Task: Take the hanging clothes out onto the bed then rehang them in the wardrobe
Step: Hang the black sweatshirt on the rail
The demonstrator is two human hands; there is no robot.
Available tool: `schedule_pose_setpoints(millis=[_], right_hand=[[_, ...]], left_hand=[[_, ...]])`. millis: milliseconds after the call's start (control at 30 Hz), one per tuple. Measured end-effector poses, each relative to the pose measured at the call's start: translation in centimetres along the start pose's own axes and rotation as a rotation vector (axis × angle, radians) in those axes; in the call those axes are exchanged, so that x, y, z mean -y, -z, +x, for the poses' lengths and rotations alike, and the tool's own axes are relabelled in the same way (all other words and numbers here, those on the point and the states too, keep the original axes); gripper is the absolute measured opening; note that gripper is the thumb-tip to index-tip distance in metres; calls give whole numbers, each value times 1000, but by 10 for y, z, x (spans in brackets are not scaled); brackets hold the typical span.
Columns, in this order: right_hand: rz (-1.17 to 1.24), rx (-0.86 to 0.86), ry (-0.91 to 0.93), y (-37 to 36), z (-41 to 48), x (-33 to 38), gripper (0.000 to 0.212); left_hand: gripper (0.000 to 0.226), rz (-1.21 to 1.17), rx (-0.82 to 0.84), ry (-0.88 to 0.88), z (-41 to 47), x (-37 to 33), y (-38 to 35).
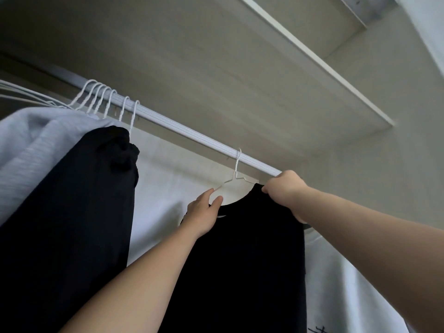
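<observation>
Hands are both reaching up to one garment on the wardrobe rail (180, 131). Left hand (204, 212) is pinching the near wire arm of the white hanger (236, 169) at the collar, thumb and fingers closing on it. Right hand (283, 188) is clenching the far shoulder of the black shirt (240, 260), fingers curling round the cloth and probably the hanger end beneath, just under the rail. Hook is sitting over the rail, so the shirt is hanging in the wardrobe, well apart from the bunched hangers (103, 97) at left, which are carrying a grey garment (36, 145) and a black garment (72, 212). Judgement: gripping both shoulders is keeping the shirt from sliding off the thin wire while the hook is being set or lifted; which of the two cannot be told. White garment (348, 284) is hanging just beside the shirt at right. Dark print on it is running off the bottom edge, unreadable. Small white mark inside the shirt collar is too small to read.
</observation>
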State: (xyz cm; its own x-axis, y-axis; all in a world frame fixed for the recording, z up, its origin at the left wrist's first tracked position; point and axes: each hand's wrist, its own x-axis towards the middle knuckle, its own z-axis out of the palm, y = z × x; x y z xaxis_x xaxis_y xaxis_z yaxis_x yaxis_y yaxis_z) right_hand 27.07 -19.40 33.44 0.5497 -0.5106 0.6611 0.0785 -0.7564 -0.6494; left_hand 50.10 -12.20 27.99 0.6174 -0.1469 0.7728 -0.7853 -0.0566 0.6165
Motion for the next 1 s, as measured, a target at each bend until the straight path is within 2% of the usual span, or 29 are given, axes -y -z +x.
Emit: schedule_pose_setpoints(millis=[67, 133, 167, 233, 267, 333, 400, 467, 633, 833, 1000], right_hand=[[-40, 72, -4, 0, 0, -6, 35], [-103, -14, 99, 1, 6, -9, 13], [-141, -49, 147, 2, 4, -11, 10], [-414, -90, 265, 5, 5, -17, 12], [-586, -107, 358, 6, 5, -21, 14], [-886, -124, 545, 6, 2, -30, 35], [-1074, -127, 690, 6, -1, -39, 53], [-1228, -111, 741, 8, -1, -46, 68], [-1389, -59, 641, 16, 3, -60, 88], [-1393, -58, 543, 33, 15, -83, 92], [-1378, -54, 462, 52, 28, -109, 93]], left_hand=[[64, -4, 13, -11, 0, 4, -3], [59, -8, 18, -35, -2, 5, -6], [60, -5, 18, -43, -4, 4, -7], [60, 35, 16, -56, -6, 1, -8], [56, 66, 10, -66, -7, 0, -9], [50, 85, 5, -79, -7, -1, -10], [52, 62, 12, -86, -6, -1, -12], [55, 60, 8, -95, -7, -3, -14], [54, 104, 43, -137, -3, -12, -26], [60, 104, 179, -149, 6, -27, -65], [62, -53, 260, -175, 16, -33, -113]])
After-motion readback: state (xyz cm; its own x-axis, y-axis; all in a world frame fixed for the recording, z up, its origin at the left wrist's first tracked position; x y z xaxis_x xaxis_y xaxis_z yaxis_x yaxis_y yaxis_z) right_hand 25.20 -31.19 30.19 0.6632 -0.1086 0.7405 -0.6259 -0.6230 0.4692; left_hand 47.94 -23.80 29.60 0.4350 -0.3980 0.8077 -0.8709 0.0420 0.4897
